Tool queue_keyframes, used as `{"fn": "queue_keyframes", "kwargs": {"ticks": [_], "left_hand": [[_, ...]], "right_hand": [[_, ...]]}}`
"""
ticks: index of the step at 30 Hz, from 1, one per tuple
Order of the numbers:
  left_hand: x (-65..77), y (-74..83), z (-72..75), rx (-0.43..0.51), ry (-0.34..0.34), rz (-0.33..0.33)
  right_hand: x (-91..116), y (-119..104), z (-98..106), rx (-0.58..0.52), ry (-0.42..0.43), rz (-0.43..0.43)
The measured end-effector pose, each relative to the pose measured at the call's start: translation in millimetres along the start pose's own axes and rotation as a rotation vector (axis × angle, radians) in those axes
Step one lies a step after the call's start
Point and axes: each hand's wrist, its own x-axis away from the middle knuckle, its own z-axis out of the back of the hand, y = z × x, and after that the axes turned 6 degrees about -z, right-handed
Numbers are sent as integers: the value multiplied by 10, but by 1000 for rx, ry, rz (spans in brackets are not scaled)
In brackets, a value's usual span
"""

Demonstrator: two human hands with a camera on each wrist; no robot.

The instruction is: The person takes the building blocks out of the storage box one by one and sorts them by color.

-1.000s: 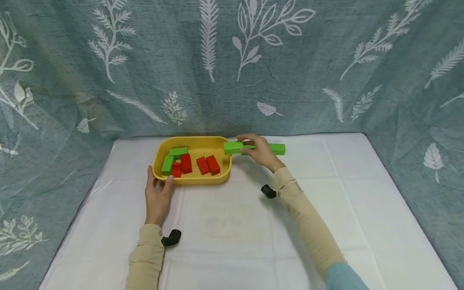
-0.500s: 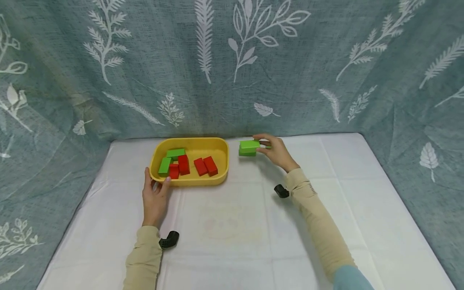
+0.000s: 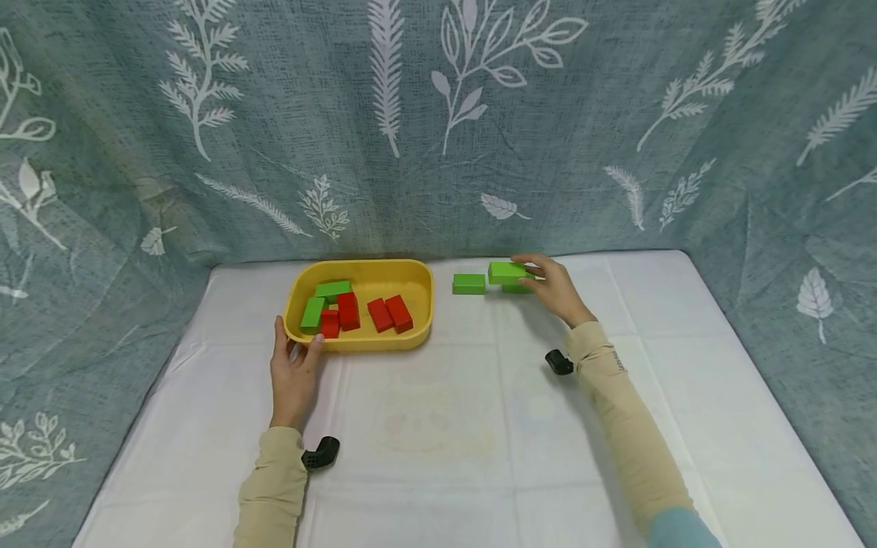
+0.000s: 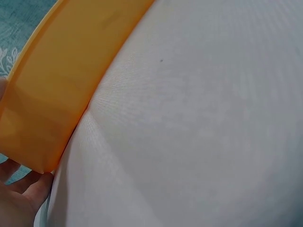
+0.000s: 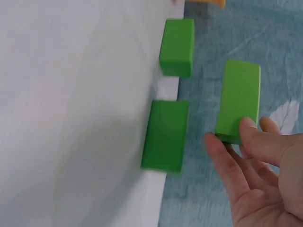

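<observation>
At the back left of the table stands a yellow tray (image 3: 377,345); my left hand (image 3: 294,380) grips its near left corner, thumb on the rim. The left wrist view shows fingers (image 4: 40,191) curled at the lower corner of the tray's wall (image 4: 66,85). My right hand (image 3: 556,293) pinches one end of a green block (image 3: 507,272) between thumb and fingers. That block is held raised in the right wrist view, apart from two green blocks on the table, one nearer the tray (image 5: 176,47) and one farther right (image 5: 165,136), which it partly covers in the head view.
Inside the tray lie two green blocks (image 3: 333,290) at the left and several red blocks (image 3: 400,313). A patterned teal cloth (image 3: 438,190) hangs right behind the table's back edge. White cloth (image 3: 438,426) covers the table.
My right hand has carried the green block rightward from the tray's right end, past the nearer table block, to over the farther one. The left hand stays on the tray.
</observation>
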Motion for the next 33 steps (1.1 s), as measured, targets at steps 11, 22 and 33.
{"fn": "queue_keyframes", "kwargs": {"ticks": [11,22,33], "left_hand": [[4,10,-25,-9,-2,14],[-4,14,-18,-41,-1,33],[-19,2,-13,-38,-1,20]], "right_hand": [[99,302,298,58,59,-24],[153,508,544,66,117,-40],[240,662,707,63,111,-92]]}}
